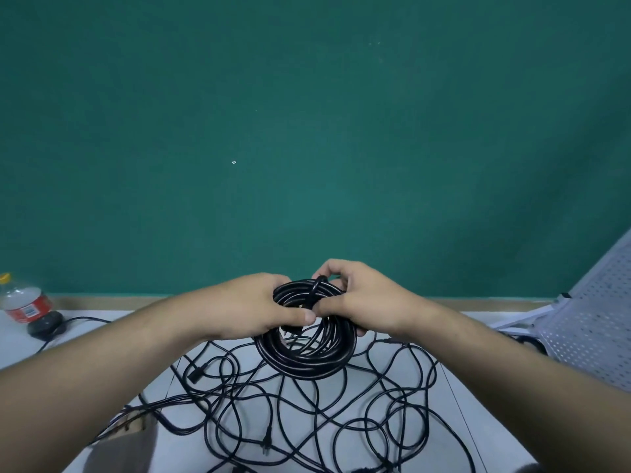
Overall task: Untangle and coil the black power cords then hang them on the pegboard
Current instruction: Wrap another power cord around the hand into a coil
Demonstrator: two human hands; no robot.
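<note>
On the head camera I see both hands holding 1 coiled black cord (304,367) at the middle of the desk (13,339), above a tangle of loose cords (316,396). The left hand (259,302) grips the coil's left side with its thumb on top. The right hand (362,295) pinches a loop at the far edge. A white pegboard (594,322) leans at the right.
</note>
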